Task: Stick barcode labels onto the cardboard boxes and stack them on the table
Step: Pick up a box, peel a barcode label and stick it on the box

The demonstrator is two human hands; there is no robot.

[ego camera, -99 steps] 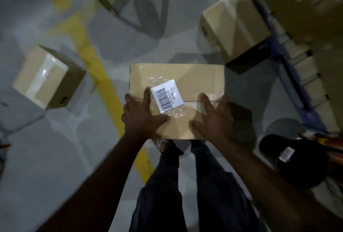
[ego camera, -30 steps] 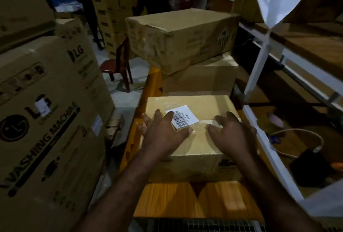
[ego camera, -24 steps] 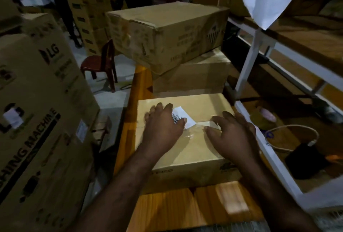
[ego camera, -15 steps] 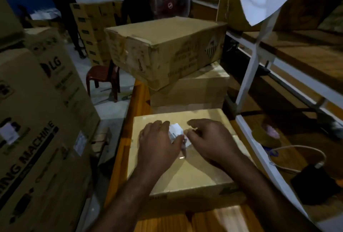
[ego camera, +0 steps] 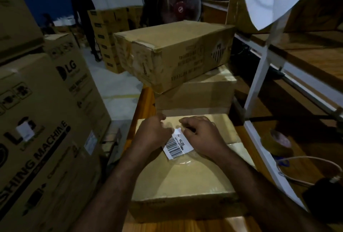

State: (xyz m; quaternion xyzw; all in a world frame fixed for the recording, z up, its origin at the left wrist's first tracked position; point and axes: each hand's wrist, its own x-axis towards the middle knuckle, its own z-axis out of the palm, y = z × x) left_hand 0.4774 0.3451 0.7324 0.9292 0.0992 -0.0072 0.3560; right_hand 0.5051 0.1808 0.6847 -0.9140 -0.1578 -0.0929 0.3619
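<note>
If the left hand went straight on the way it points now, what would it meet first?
Probably the lower box of the stack behind: the left hand points away over the far edge of the labelled box. How wide the gap is I cannot tell.
</note>
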